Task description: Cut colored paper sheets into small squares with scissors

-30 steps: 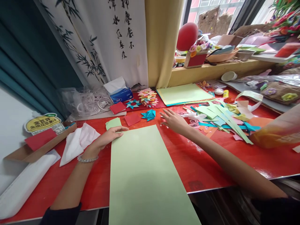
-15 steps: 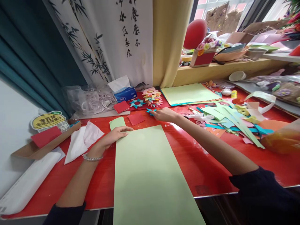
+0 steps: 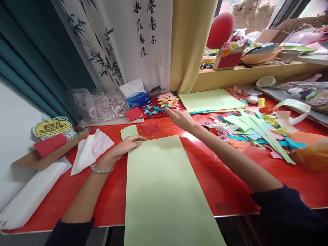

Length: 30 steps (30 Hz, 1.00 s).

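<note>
Pinching a small blue folded-paper piece [image 3: 160, 109] at the fingertips of the right hand [image 3: 181, 119], with fingers pressed close together and stretched forward; cannot tell the thumb's exact place from this side. Resting the left hand [image 3: 126, 146] on the far left corner of a long pale-green rectangular paper sheet [image 3: 164, 191], with fingers together and gently curved, thumb a little apart, touching the paper from above.

Pointing the blue piece leftward from the fingertips, short axis and outline mostly lost to blur, at the far side of the glossy red tabletop [image 3: 220, 184]. Holding it just beside a blue ring-shaped paper star [image 3: 150, 110] and in front of a multicoloured stack of folded-paper stars [image 3: 167, 99]; cannot tell touching from apart. With the sheet's long axis running from mid-table toward the body, near part past the table's front edge.

Seen a second ago lying on the table just beyond the sheet, right of a flat red paper square [image 3: 150, 128], under no hand; gripped half a second ago; now carried farther back, toward the stars. Keeping the left hand on the same corner throughout.
</note>
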Each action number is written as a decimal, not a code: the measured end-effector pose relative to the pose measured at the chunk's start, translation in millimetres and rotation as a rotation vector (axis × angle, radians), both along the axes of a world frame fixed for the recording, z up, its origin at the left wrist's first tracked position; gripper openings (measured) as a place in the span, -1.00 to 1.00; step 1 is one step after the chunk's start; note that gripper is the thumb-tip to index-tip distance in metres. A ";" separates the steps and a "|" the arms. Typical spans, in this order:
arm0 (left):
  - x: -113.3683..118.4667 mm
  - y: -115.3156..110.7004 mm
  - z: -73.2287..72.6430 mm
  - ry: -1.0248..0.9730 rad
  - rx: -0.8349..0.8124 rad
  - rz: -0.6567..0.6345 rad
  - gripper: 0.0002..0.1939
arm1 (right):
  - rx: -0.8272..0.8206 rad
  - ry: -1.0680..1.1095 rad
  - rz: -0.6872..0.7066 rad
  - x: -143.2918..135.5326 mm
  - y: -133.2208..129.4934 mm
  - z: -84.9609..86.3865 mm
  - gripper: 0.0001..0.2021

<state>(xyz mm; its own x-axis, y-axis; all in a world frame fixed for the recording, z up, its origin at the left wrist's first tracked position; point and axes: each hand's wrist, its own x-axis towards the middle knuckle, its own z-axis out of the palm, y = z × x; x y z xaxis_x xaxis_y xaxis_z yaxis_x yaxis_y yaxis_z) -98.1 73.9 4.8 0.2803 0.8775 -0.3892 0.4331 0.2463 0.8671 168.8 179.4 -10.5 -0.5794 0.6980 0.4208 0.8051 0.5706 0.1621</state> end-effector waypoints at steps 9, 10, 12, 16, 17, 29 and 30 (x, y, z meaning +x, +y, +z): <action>0.6 1.5 -2.2 0.005 0.008 -0.020 -0.60 | -0.060 -0.043 0.047 -20.3 6.1 -13.2 -0.46; 0.9 1.2 -1.7 0.009 0.009 -0.019 -0.59 | -0.066 -0.044 0.048 -23.2 7.8 -13.5 -0.45; 1.1 0.7 -1.1 0.014 0.012 -0.019 -0.59 | -0.074 -0.037 0.042 -30.0 11.5 -13.1 -0.45; -0.1 1.1 -1.8 0.007 0.001 -0.022 -0.59 | -0.106 -0.007 0.001 -45.5 17.8 -15.1 -0.49; -0.4 1.4 -2.1 0.008 -0.003 -0.019 -0.59 | -0.121 -0.001 -0.011 -49.1 18.8 -16.9 -0.51; 0.5 2.1 -2.2 0.014 0.010 -0.020 -0.56 | -0.180 0.037 0.256 -41.3 -0.2 -1.1 -0.53; 0.4 2.2 -2.8 0.011 0.011 -0.014 -0.55 | -0.203 0.004 0.338 -40.1 -3.2 0.1 -0.59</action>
